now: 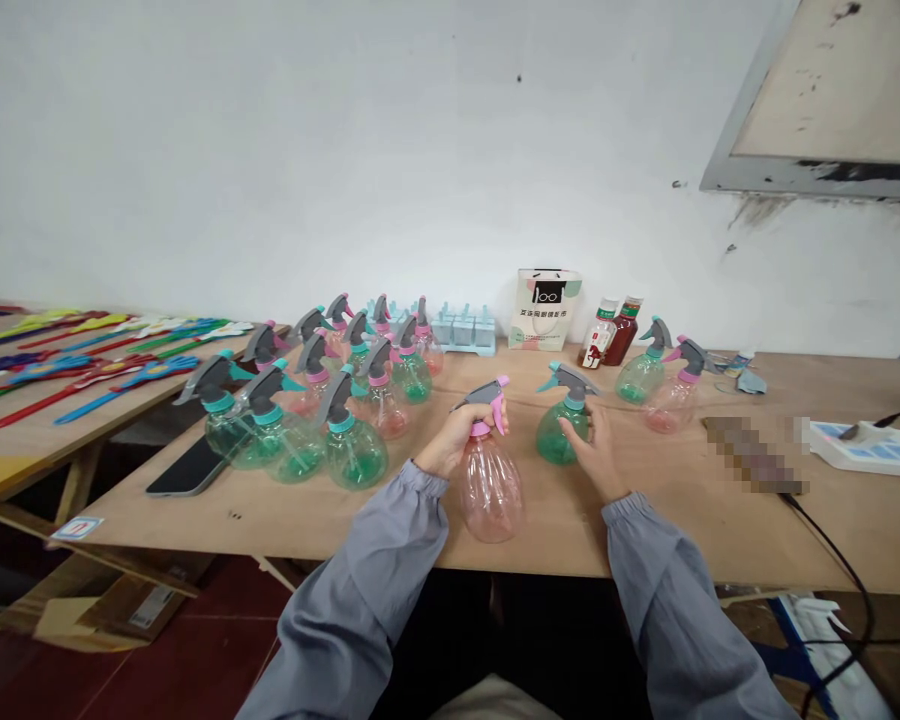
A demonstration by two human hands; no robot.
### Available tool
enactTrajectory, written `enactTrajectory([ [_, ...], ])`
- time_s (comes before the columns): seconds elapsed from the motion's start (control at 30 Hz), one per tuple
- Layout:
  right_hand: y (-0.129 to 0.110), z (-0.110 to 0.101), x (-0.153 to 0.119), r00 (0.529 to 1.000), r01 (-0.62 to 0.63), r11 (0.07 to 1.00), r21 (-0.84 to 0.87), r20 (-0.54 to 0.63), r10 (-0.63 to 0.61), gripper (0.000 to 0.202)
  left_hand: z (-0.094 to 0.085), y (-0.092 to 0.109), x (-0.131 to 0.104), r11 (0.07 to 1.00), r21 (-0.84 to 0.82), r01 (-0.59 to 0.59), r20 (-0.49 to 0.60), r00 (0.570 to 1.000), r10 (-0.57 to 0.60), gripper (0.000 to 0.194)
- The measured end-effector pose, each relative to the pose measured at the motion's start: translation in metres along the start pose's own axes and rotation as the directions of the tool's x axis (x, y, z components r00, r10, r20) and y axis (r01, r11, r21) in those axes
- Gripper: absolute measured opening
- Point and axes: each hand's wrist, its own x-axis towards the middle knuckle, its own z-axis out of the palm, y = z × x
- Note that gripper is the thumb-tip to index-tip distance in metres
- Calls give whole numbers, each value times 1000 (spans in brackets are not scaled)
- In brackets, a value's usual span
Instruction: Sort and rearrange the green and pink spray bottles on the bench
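- The pink bottle (493,490) is in front of the paper bag (546,315), a bit to its left and closer to the person.
- The left hand (471,425) is wrapped around the pink bottle's neck, just under the grey top.
- The pink bottle's long way runs up and down, its top leaning a little left. Its pink nose points right and a bit up.
- The green bottle (555,435) stands upright in front of the bag, with its nose pointing left.
- The right hand (598,440) curls at the green bottle's right side, thumb in front. I cannot tell if it grips.
- Both bottles are see-through plastic with fat, round bellies. The pink one has shiny ridges.
- More spray bottles (356,455) sit left of the bag, and two sit right of it.
- The table (570,520) in front of the bag is flat brown wood.
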Motion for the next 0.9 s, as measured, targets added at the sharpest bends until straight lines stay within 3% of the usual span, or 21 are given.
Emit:
enactTrajectory([
  [0.1, -1, 0, 0, 1000, -2, 1000, -1, -13, 2, 43, -2, 3, 0, 997, 65, -38, 34, 999, 36, 11],
  [0.2, -2, -1, 1, 1000, -15, 1000, 3, -2, 15, 44, -9, 6, 4, 927, 298, -229, -8, 970, 243, 12],
  [0.33, -3, -1, 0, 999, -39, 999, 13, 35, 38, 44, -27, -1, 15, 705, 579, -409, -86, 829, 552, 16],
  [0.4, -4, -2, 0, 998, -46, 999, 14, 36, 46, 45, -36, -9, 22, 624, 659, -419, -122, 760, 638, 17],
  [0.47, -5, -2, -1, 998, -48, 999, 21, 38, 47, 46, -44, -16, 29, 590, 703, -396, -155, 725, 672, 19],
  [0.57, -6, -2, -1, 998, -42, 999, 17, 40, 41, 44, -48, -20, 35, 563, 750, -348, -167, 724, 669, 26],
  [0.67, -5, -2, -1, 999, -41, 999, 10, 34, 41, 46, -47, -19, 30, 509, 809, -294, -150, 733, 663, 47],
  [0.8, -3, -1, -1, 999, -44, 999, 14, 25, 43, 49, -50, -29, 1, 460, 875, -152, -187, 770, 610, 81],
  [0.9, -2, 0, 0, 999, -48, 999, 19, 23, 48, 49, -60, -46, -24, 433, 900, -48, -222, 804, 552, 88],
])
